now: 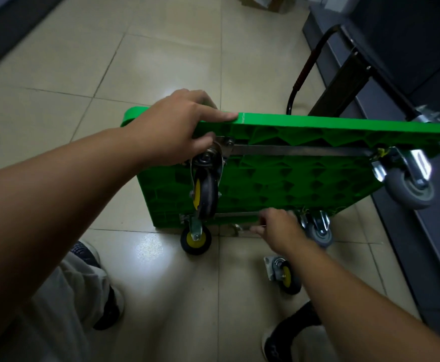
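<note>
A green cart [305, 178] stands tipped on its long edge on the tiled floor [161, 61], underside toward me. My left hand [177, 126] grips its top edge, fingers over the rim and thumb beneath, just above a yellow-hubbed caster [203, 194]. My right hand [279, 231] curls round a wrench [242, 228] at the cart's lower edge, beside a grey caster [319, 231]. 1 loose caster [285, 274] lies on the floor nearby.

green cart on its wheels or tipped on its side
Tipped on its side: the green cart shows its ribbed underside and casters, left hand gripping the top edge.
</note>
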The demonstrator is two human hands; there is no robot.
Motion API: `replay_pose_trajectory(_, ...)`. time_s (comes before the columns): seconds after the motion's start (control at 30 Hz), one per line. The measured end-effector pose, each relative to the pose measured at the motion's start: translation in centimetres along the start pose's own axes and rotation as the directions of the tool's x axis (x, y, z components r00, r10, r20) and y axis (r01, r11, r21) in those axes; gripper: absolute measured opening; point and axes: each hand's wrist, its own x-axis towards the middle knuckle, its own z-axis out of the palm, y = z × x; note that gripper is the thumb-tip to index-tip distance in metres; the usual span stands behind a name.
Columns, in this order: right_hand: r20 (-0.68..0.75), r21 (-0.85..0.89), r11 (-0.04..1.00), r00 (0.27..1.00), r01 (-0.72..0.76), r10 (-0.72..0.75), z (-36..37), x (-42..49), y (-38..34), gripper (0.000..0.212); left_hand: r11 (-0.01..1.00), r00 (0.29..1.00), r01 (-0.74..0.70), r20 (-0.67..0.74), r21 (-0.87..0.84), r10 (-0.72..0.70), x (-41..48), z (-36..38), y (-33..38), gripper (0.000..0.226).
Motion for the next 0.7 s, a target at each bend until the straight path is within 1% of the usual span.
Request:
replay_pose_trajectory(0.03,0.035,-0.262,0.963,0.998,0.065,-0.058,-1.5,-0.4,0.8,0.026,1.000,1.000,-0.003,-0.004,-0.005,0.003,0.1,0.0,0.0,0.053)
replay_pose_trajectory(0.07,0.032,-0.403,0.906,0.991,0.131,-0.129,-3.2,-0.8,1.2,0.027,1.000,1.000,-0.006,-0.007,-0.009,0.006,0.1,0.1,-0.1,0.053)
replay_pose_trajectory(0.1,-0.030,-0.442,0.879,0.976,0.180,-0.215,-4.9,-1.3,1.2,0.026,1.000,1.000,-0.007,-0.009,-0.011,0.007,0.1,0.1,-0.1,0.053)
replay_pose_trajectory(0.13,-0.134,-0.427,0.881,0.950,0.202,-0.283,-6.4,-1.5,1.0,0.026,1.000,1.000,-0.008,-0.008,-0.011,0.008,0.1,0.2,-0.1,0.053)
replay_pose_trajectory(0.17,-0.276,-0.382,0.897,0.899,0.223,-0.341,-7.7,-1.7,0.8,0.025,1.000,1.000,-0.010,-0.005,-0.007,0.010,0.0,0.2,-0.1,0.053)
replay_pose_trajectory(0.2,-0.409,-0.356,0.905,0.832,0.233,-0.375,-8.8,-1.6,0.4,0.024,1.000,1.000,-0.012,-0.005,-0.002,0.012,0.0,0.2,-0.1,0.053)
replay_pose_trajectory(0.23,-0.505,-0.343,0.910,0.771,0.233,-0.387,-10.0,-1.5,-0.2,0.024,1.000,1.000,-0.012,-0.005,0.003,0.012,0.0,0.3,-0.1,0.054)
replay_pose_trajectory(0.27,-0.557,-0.336,0.914,0.735,0.228,-0.387,-11.0,-1.4,-0.8,0.023,1.000,1.000,-0.014,-0.005,0.005,0.014,0.1,0.3,-0.1,0.054)
replay_pose_trajectory(0.37,-0.606,-0.324,0.915,0.690,0.241,-0.396,-12.6,-0.8,-2.9,0.022,1.000,1.000,-0.014,-0.008,0.004,0.014,0.0,0.3,-0.1,0.054)
replay_pose_trajectory(0.47,-0.616,-0.398,0.882,0.640,0.252,-0.460,-12.2,0.0,-3.9,0.022,1.000,1.000,-0.015,-0.009,0.010,0.015,0.0,0.3,-0.2,0.054)
replay_pose_trajectory(0.7,-0.622,-0.412,0.876,0.625,0.250,-0.471,-10.8,1.4,-4.0,0.024,1.000,1.000,0.000,-0.019,0.014,0.000,0.2,0.3,0.1,0.052)
